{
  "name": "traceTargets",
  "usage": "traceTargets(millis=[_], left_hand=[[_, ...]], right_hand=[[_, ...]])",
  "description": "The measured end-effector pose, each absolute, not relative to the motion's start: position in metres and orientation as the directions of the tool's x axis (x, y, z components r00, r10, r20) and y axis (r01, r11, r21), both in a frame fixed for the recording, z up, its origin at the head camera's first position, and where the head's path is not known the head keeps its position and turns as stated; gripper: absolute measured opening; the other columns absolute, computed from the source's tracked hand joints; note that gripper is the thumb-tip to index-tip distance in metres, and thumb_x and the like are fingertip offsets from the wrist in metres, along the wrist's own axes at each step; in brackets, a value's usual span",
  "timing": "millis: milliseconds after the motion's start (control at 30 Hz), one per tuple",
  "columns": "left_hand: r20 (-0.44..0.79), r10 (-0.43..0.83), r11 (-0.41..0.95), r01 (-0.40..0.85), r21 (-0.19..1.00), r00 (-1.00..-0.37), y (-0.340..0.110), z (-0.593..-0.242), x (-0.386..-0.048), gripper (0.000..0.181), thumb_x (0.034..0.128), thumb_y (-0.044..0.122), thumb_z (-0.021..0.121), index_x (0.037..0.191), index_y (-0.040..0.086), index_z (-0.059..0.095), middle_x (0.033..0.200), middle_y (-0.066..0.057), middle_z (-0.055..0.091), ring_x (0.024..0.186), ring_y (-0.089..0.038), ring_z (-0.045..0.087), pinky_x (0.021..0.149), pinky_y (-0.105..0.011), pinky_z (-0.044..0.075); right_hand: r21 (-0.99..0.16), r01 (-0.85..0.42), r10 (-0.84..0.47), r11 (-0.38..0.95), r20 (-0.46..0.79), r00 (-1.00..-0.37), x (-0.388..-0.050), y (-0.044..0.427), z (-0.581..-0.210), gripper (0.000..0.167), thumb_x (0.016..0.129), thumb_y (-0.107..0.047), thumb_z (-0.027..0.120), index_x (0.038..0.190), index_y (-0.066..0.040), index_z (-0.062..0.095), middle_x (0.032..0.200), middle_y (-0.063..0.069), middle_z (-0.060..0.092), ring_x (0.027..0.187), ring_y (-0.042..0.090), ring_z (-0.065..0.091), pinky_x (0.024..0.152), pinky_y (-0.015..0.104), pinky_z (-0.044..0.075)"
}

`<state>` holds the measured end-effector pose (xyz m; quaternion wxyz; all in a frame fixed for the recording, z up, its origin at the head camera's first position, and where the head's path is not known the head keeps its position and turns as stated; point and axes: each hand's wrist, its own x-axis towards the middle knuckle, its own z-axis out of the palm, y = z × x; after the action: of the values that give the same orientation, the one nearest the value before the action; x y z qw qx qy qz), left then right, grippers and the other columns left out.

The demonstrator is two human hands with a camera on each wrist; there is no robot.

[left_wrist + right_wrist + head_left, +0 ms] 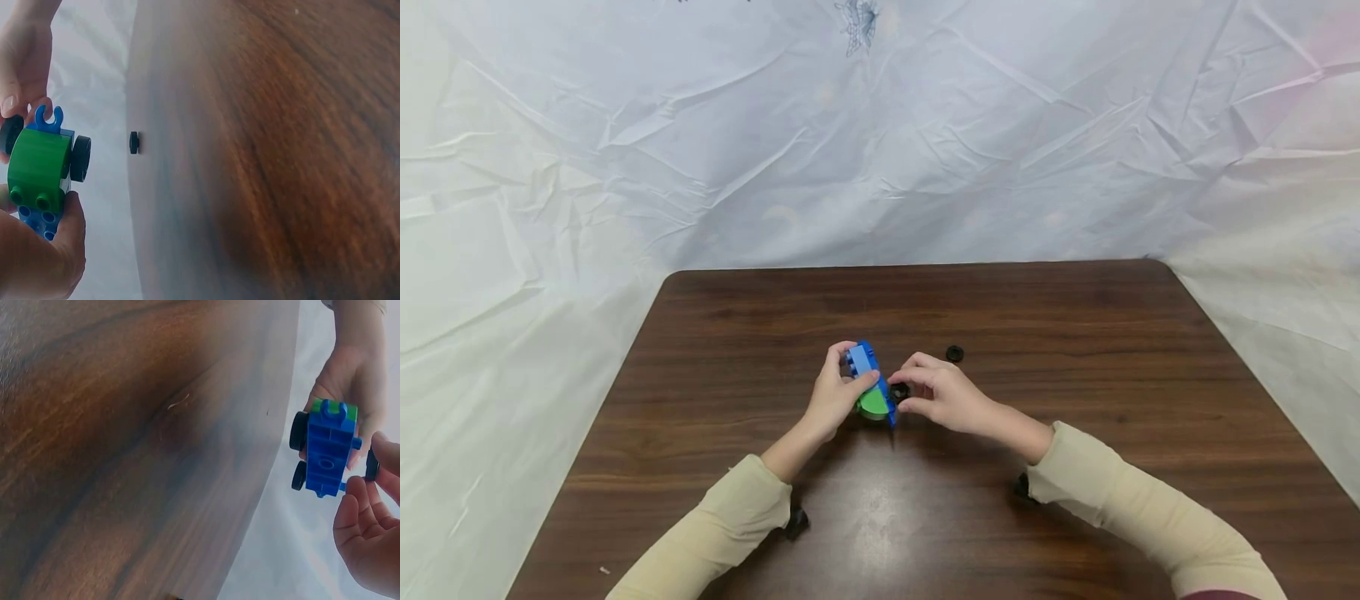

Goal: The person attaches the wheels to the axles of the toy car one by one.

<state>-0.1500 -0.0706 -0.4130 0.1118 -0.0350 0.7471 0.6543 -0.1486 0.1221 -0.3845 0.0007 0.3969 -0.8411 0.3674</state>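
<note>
My left hand (835, 396) grips a toy car of blue and green bricks (873, 403), thumb on top and fingers at its far side. In the right wrist view the car's blue underside (328, 450) shows, with two black wheels (299, 431) on one side and bare blue pegs (356, 443) on the other. My right hand (951, 397) pinches a loose black wheel (899, 392) between thumb and fingers, close beside the car. The right wrist view shows a small gap between that wheel (372, 465) and the pegs.
Another black wheel (954, 353) lies on the dark wooden table (1075, 333), beyond my right hand. A pale wrinkled cloth (887, 167) hangs behind the table. A small white scrap (605, 570) is at the table's near left.
</note>
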Motion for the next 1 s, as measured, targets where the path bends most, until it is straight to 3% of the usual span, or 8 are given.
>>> traceTargets(millis=[500,833,1000], left_hand=[[-0.196,0.094,0.158,-0.180,0.971,-0.976,-0.069,-0.408,-0.147,0.052,0.0826,0.018,0.060,0.126,0.018,0.032,0.123,-0.013,0.037,0.088,-0.024,0.056,0.064,-0.028,0.050],[-0.202,0.087,0.135,-0.190,0.972,-0.975,-0.070,-0.404,-0.146,0.051,0.0834,0.016,0.060,0.127,0.018,0.032,0.122,-0.013,0.038,0.086,-0.022,0.055,0.063,-0.027,0.049],[-0.190,0.078,0.135,-0.179,0.975,-0.979,-0.071,-0.403,-0.146,0.051,0.0834,0.014,0.059,0.127,0.018,0.032,0.121,-0.013,0.039,0.084,-0.021,0.054,0.062,-0.027,0.050]], right_hand=[[-0.454,-0.774,-0.710,0.442,0.349,-0.611,-0.144,0.114,-0.387,0.030,0.075,-0.013,0.069,0.103,-0.005,0.063,0.094,0.003,0.054,0.070,0.012,0.056,0.061,0.016,0.045],[-0.366,-0.817,-0.699,0.446,0.428,-0.573,-0.143,0.111,-0.391,0.030,0.073,-0.017,0.071,0.100,-0.007,0.065,0.090,0.001,0.055,0.064,0.004,0.049,0.056,0.012,0.040],[-0.372,-0.821,-0.693,0.433,0.444,-0.568,-0.143,0.110,-0.392,0.030,0.073,-0.019,0.070,0.101,-0.006,0.065,0.080,-0.002,0.056,0.060,0.001,0.044,0.052,0.010,0.036]])
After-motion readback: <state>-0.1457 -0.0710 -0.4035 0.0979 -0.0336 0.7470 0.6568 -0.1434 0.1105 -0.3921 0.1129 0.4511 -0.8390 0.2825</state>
